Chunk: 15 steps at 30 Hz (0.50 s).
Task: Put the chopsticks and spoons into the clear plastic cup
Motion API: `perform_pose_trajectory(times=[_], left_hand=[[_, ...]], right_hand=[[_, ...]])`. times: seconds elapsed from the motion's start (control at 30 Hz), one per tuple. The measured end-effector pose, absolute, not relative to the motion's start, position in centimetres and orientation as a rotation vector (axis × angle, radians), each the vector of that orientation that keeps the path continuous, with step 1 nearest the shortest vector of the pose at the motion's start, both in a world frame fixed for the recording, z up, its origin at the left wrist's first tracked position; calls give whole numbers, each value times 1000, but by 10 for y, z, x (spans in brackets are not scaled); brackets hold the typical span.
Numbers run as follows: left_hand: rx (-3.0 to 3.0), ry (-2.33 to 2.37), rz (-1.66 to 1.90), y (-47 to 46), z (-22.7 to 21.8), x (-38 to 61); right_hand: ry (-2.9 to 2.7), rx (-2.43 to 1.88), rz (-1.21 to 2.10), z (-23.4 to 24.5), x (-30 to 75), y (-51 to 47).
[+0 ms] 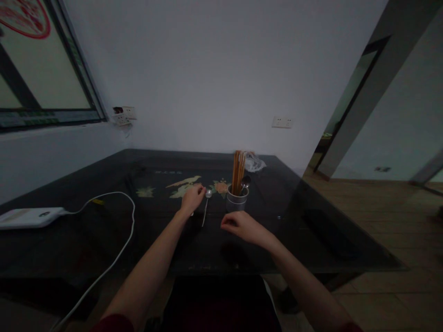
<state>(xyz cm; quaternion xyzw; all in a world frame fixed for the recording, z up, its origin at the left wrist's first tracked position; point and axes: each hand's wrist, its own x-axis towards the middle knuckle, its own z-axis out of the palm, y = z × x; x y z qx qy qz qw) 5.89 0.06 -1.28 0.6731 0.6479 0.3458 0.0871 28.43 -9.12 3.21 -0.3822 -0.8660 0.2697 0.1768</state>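
cup [237, 201]: on table [104, 240], chopsticks [238, 171] inside
spoon [206, 206]: left of cup, beside left hand [192, 198]
right hand [241, 227]: before cup
charger [29, 217]: far left

A white device [29, 217] is lying at the left edge of the dark table [328, 235], with a white cable [121, 240] trailing from it. A crumpled clear bag [255, 163] is sitting at the far edge.

Glossy dark bench [104, 240] under glass; shiny metal spoon [206, 203] beside the left grip [192, 198]; wooden chopsticks [238, 170] in a matt cup [237, 201].
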Motion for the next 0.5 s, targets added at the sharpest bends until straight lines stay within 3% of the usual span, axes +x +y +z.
perform_pose_trajectory(times=[0.13, 0.37, 0.5], left_hand=[[1983, 1926, 1076, 1, -9, 56], [1945, 1918, 1114, 4, -9, 52], [1936, 1926, 1148, 7, -10, 47]], right_hand=[[-2604, -1080, 584, 35, 249, -73], [-2633, -1566, 195, 15, 200, -41], [-2597, -1686, 134, 14, 180, -23]])
